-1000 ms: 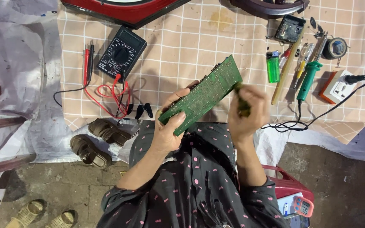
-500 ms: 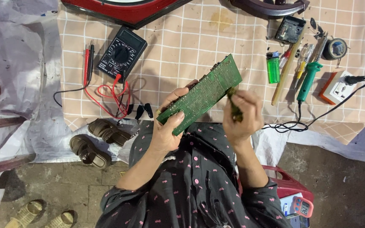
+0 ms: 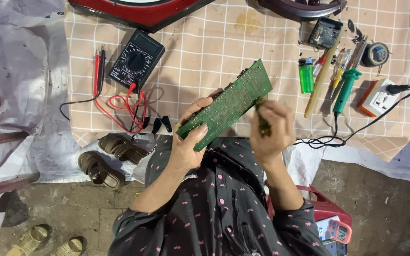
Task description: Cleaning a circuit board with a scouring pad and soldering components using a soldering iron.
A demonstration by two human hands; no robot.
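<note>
Left hand (image 3: 188,147) fingers grip long green circuit board (image 3: 226,105), tilted. Right hand (image 3: 271,128) fingers pinch small dark tool, rubbing board edge. Step looks like cleaning; next needs steady hold, light strokes.

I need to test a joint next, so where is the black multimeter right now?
In the head view, the black multimeter lies on the checked cloth, upper left, above its red leads.

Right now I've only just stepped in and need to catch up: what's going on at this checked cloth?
A seated person holds a green circuit board up at a slant in the left hand. The right hand is at the board's right edge, gripping something small and dark, too blurred to identify. On the checked cloth lie a black multimeter with red and black leads, a green lighter, a green-handled soldering iron and a socket block.
</note>
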